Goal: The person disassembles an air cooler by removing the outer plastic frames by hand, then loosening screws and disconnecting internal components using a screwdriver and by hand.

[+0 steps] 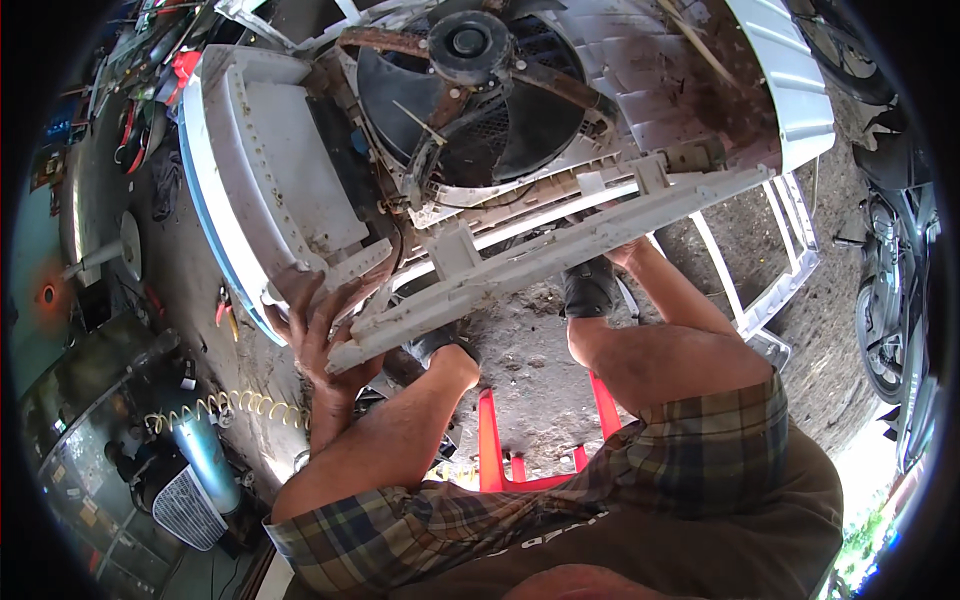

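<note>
A dirty white plastic cooler housing [300, 150] with a black-bladed fan [470, 110] lies in front of me, its inside facing up. Across its near side runs a long, grimy off-white plastic rail [540, 258]. My left hand [322, 335] is closed over the housing's near left corner, fingers curled on the edge beside the rail's left end. My right hand [628, 252] reaches behind the rail at the right; its fingers are hidden there, so its grip does not show. A rusty metal bracket [560, 88] crosses the fan around the round motor.
Red plastic seat legs [490, 440] stand between my legs. A white slatted frame [770, 270] lies at the right, near a parked motorcycle [880, 300]. Pliers [224, 305], a coiled hose [230, 402] and a blue cylinder [205, 460] are on the left. Tools clutter the far left ground.
</note>
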`<state>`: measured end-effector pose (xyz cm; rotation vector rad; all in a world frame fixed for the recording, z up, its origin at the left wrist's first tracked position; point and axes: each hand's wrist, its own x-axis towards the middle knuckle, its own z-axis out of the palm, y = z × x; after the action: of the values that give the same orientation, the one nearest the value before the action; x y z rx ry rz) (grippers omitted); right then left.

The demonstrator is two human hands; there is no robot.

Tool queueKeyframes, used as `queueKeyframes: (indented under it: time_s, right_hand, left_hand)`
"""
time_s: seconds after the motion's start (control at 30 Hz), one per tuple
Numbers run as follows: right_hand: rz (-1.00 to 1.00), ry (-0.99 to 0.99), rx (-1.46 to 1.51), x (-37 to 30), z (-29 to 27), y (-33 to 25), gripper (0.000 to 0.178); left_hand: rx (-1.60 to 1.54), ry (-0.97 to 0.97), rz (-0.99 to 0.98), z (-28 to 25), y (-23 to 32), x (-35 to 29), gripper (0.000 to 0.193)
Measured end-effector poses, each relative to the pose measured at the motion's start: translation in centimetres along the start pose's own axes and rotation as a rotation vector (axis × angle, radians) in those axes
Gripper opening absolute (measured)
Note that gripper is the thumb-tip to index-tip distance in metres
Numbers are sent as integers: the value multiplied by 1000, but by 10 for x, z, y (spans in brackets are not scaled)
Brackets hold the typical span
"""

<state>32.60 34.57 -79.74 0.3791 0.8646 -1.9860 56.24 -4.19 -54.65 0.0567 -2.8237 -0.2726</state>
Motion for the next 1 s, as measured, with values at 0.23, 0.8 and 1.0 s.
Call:
queueKeyframes:
  time_s: [0.23, 0.8, 1.0]
  right_hand:
    - [-63, -34, 27, 23, -11, -10, 58]
    - [-154, 47, -84, 40, 18, -17, 44]
    - [-220, 98, -42, 34, 25, -29, 51]
  left_hand:
    - [69, 139, -226, 0, 7, 23, 41]
    - [-9, 211, -481, -7, 20, 64, 100]
    - [-107, 245, -374, -11, 14, 83, 91]
